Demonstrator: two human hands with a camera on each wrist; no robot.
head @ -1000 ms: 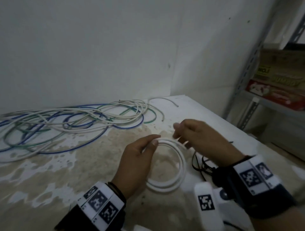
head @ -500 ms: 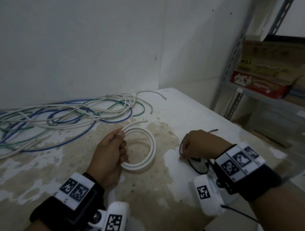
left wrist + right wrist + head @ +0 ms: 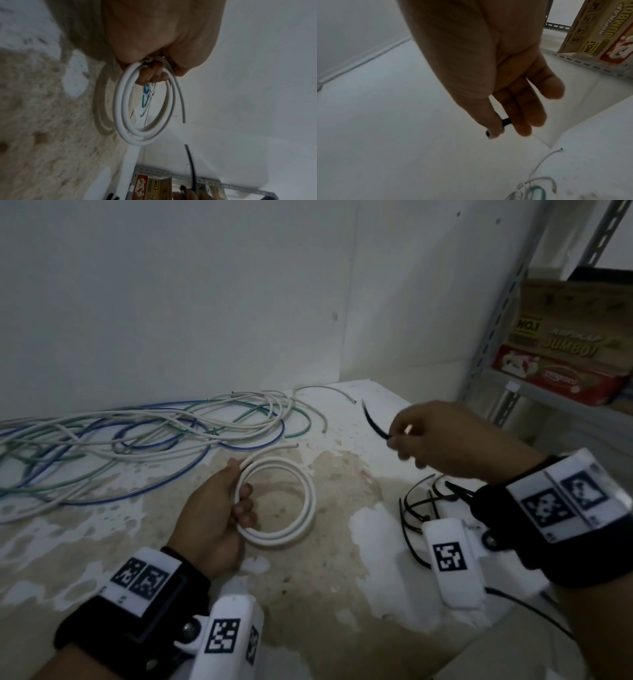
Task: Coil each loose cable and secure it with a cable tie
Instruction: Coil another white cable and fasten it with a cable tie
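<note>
My left hand [image 3: 219, 508] grips a white cable coil [image 3: 301, 515] by its left side, just above the stained table; one free end sticks out up and to the right. In the left wrist view the coil [image 3: 123, 111] hangs from my curled fingers. My right hand [image 3: 438, 440] is raised to the right of the coil and pinches a black cable tie [image 3: 371, 419], whose tail points up and left. The right wrist view shows the tie [image 3: 506, 121] between thumb and fingers. More black cable ties [image 3: 418, 508] lie on the table under my right wrist.
A loose tangle of white, blue and green cables [image 3: 137, 440] spreads along the wall at the back left. A metal shelf [image 3: 548, 395] with cardboard boxes [image 3: 565, 350] stands to the right. The table's right edge [image 3: 428, 405] runs close past my right hand.
My right hand has lifted from the pile of ties with one black tie pinched, moving up and toward the coil. The left hand keeps its grip on the coil.
</note>
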